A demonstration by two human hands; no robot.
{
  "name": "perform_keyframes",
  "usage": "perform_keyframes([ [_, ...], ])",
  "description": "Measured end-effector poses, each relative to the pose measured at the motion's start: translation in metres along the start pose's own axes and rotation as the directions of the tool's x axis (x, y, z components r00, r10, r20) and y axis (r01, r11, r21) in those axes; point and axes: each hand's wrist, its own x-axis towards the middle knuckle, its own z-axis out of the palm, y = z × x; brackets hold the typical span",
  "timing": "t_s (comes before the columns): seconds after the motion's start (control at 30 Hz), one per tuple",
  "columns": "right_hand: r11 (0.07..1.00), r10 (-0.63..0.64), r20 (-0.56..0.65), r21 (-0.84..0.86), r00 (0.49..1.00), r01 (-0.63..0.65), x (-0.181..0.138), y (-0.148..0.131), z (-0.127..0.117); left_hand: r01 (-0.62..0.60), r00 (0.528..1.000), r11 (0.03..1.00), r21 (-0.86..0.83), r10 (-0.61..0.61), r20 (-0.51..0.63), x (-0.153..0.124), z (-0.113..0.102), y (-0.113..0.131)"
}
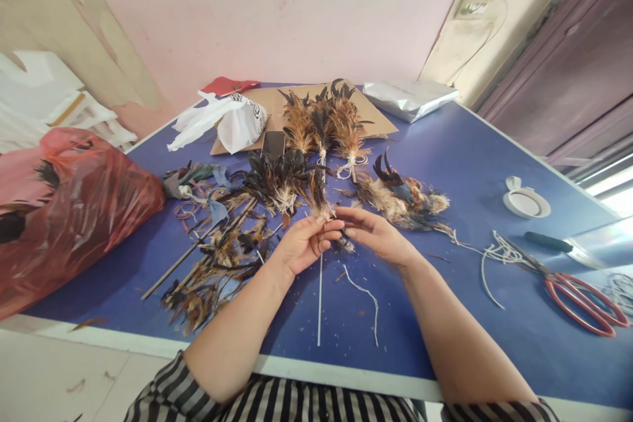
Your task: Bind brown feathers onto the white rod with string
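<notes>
My left hand [305,244] is closed in a pinch on the base of a small bunch of brown and black feathers [316,190]. Close against it, my right hand [376,235] has its fingers curled in and the tips pressed at the same quill ends. A thin white stick [320,303] runs from below my left hand toward the near edge; whether it joins the bunch is hidden. Beside it lies a loose white string [368,293]. Just beyond my hands is a dark feather bundle [279,178], and a pile of loose feathers [400,198] sits to the right.
Finished-looking brown feather bundles [321,119] rest on cardboard [376,119]. At left are a red plastic bag [93,211], loose feathers with sticks [212,270] and a white bag [242,122]. Red-handled scissors [583,303], a knife [548,242] and a white ring-shaped item [527,202] lie right.
</notes>
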Motion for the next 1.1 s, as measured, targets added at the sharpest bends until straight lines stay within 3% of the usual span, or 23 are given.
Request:
perform_keyframes([
  [0.07,0.997,0.043,0.006,-0.067,0.999,-0.043,0.001,0.003,0.001,0.003,1.000,1.000,-0.004,-0.003,-0.021,0.000,-0.001,0.001],
  [0.13,0.971,0.042,-0.090,-0.229,0.995,-0.062,0.002,0.006,0.002,0.000,0.999,1.000,-0.012,-0.001,-0.048,0.000,-0.001,0.003],
  [0.2,0.897,-0.082,-0.209,-0.441,0.975,-0.019,0.003,0.008,-0.001,-0.016,0.997,0.999,-0.029,0.014,-0.081,0.000,-0.001,0.005],
  [0.27,0.742,-0.296,-0.253,-0.669,0.921,0.054,0.003,0.008,-0.007,-0.043,0.993,0.998,-0.048,0.038,-0.110,0.001,-0.001,0.007],
  [0.37,0.430,-0.562,-0.193,-0.899,0.804,0.085,0.002,0.008,-0.015,-0.054,0.990,0.998,-0.045,0.048,-0.132,0.002,-0.003,0.008],
  [0.47,0.255,-0.676,-0.103,-0.962,0.729,0.100,0.001,0.007,-0.016,-0.028,0.990,0.999,0.024,0.031,-0.136,0.004,-0.004,0.003],
  [0.57,0.164,-0.690,-0.023,-0.979,0.723,0.125,0.001,0.008,-0.011,0.013,0.992,0.993,0.113,0.002,-0.124,0.004,-0.002,-0.003],
  [0.8,0.124,-0.660,0.015,-0.984,0.751,0.128,0.000,0.008,-0.001,0.082,0.991,0.984,0.156,-0.063,-0.118,0.002,0.003,-0.010],
  [0.93,0.174,-0.613,-0.009,-0.977,0.790,0.124,-0.001,0.006,0.001,0.087,0.986,0.980,0.177,-0.060,-0.153,0.003,0.004,-0.011],
  [1.1,0.229,-0.602,-0.033,-0.964,0.798,0.132,-0.002,0.004,0.003,0.078,0.986,0.975,0.209,-0.044,-0.162,0.003,0.005,-0.012],
])
